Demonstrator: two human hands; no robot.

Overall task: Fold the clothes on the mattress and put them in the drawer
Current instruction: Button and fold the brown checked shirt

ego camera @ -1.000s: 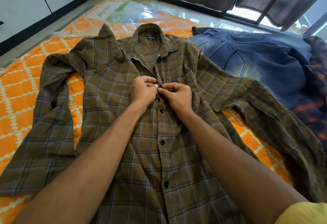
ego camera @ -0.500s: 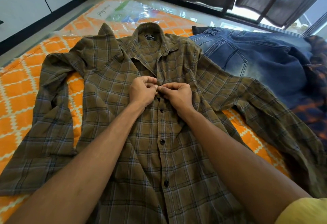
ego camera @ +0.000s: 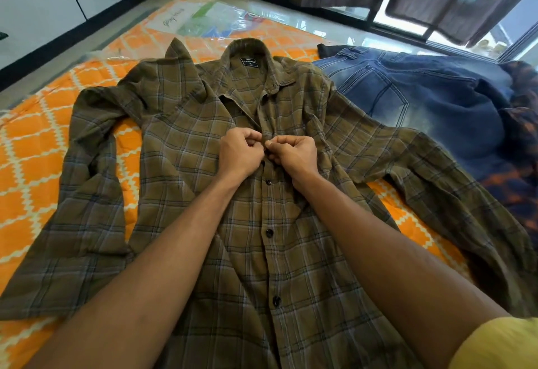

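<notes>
A: Where do the hands sit?

B: Both meet at the front placket of the brown plaid shirt (ego camera: 180, 147), which lies face up and spread out on the orange patterned mattress (ego camera: 32, 159). The left hand (ego camera: 238, 154) has its fingers curled, pinching the cloth edge on its side; the right hand (ego camera: 294, 154) is curled the same way, thumb and forefinger nipping the opposite edge. Their knuckles nearly touch.

A: Is there a button between them?

B: Probably, but the fingers hide that spot, so I cannot tell. Below the hands, toward the person, three dark buttons (ego camera: 269, 233) run down the placket, fastened.

A: And beyond the hands?

B: The collar (ego camera: 247, 48) lies open, its dark label showing. One sleeve stretches out on the left hand's side, the other on the right hand's side.

A: Anything else on the mattress?

B: Blue jeans (ego camera: 407, 94) lie past the right hand, touching the shirt's shoulder, and further out on that side is a dark garment with orange patches (ego camera: 518, 194). A yellow sleeve (ego camera: 500, 345) shows on the right arm.
</notes>
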